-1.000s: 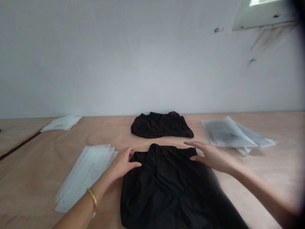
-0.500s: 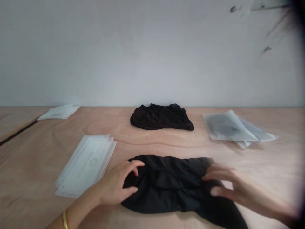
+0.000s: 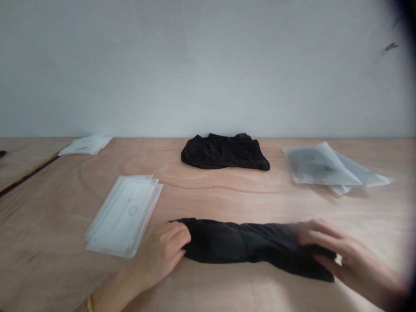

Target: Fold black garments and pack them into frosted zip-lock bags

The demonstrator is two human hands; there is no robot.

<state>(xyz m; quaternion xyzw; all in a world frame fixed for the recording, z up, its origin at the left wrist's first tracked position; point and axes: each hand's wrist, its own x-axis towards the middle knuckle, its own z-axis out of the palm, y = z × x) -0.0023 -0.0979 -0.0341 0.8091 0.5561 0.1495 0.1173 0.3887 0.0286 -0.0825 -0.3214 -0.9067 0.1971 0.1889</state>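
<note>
A black cloth point(image 3: 227, 242) lies stretched sideways on the near part of the wooden table, in a long narrow band. My left hand point(image 3: 169, 247) is closed on its left end, the fingers curled over the fabric. At the right end my right hand point(image 3: 328, 247) grips the cloth between thumb and fingers, slightly blurred. The lower right corner of the fabric sticks out below the right fingers.
Another black cloth point(image 3: 224, 151) lies crumpled near the wall. Flat translucent bags point(image 3: 123, 216) are stacked left of my left hand. Bags with dark contents point(image 3: 318, 167) lie at the back right. White packets point(image 3: 86, 145) rest at the back left, beside a dark table gap point(image 3: 30, 175).
Both hands have closed on the cloth's ends. The near cloth has gone from a wide spread to a narrower band, and its lower right tail has come up. The view has shifted slightly.
</note>
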